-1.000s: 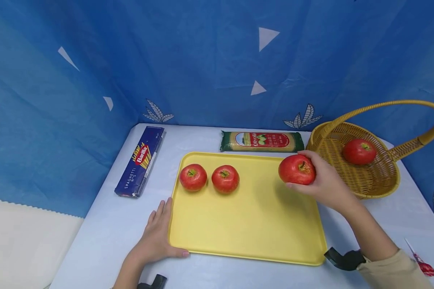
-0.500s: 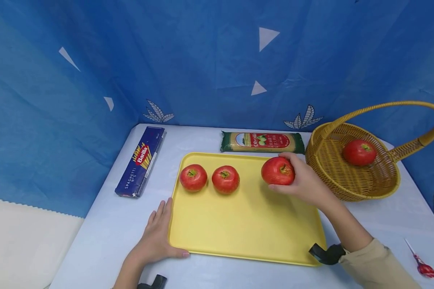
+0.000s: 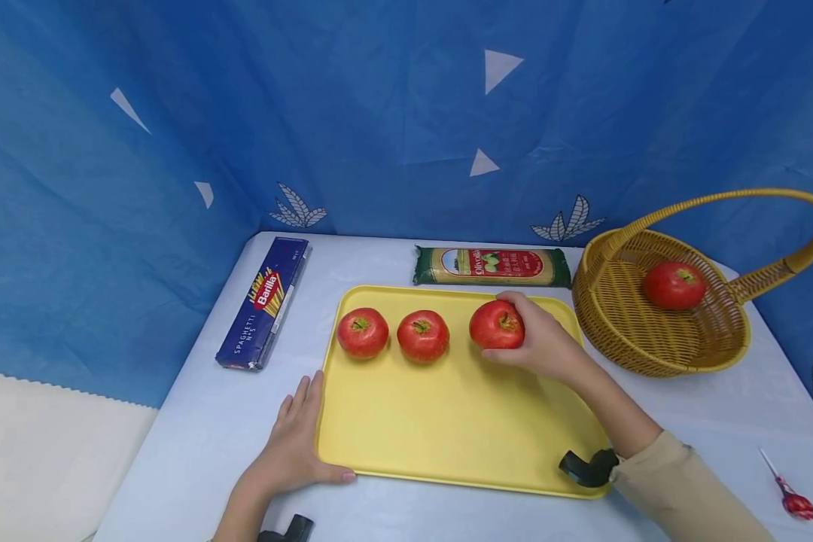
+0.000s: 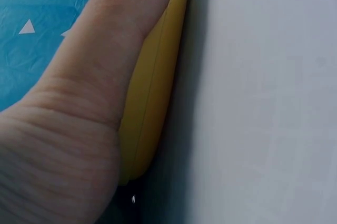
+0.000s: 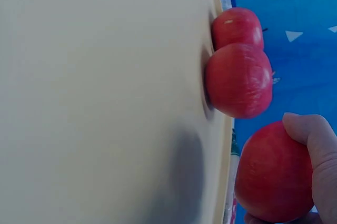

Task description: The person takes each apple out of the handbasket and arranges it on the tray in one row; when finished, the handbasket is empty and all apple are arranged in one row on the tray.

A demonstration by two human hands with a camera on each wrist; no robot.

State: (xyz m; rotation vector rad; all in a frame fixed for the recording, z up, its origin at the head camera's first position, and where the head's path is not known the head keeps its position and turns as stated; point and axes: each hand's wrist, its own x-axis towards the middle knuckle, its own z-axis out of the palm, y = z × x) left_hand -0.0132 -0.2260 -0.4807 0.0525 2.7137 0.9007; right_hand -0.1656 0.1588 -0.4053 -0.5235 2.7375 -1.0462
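My right hand [image 3: 545, 339] grips a red apple [image 3: 497, 325] between thumb and fingers over the back right part of the yellow tray [image 3: 461, 421]. In the right wrist view the held apple [image 5: 275, 174] hangs a little above the tray, its shadow apart from it. Two more apples sit on the tray, a left one [image 3: 362, 333] and a middle one [image 3: 423, 336], in line with the held one. My left hand [image 3: 296, 440] lies with straight, spread fingers against the tray's front left corner; the left wrist view shows its thumb [image 4: 105, 50] along the tray edge.
A wicker basket [image 3: 592, 324] with a tall handle stands at the back right, one apple [image 3: 674, 286] inside. Behind the tray lies a green-ended pasta packet [image 3: 491, 266]. A blue spaghetti box [image 3: 263, 303] lies at left, a lollipop [image 3: 794, 498] at front right.
My right hand has carried the apple leftward over the tray, from beside the basket toward the two apples there. The left hand stays in place.
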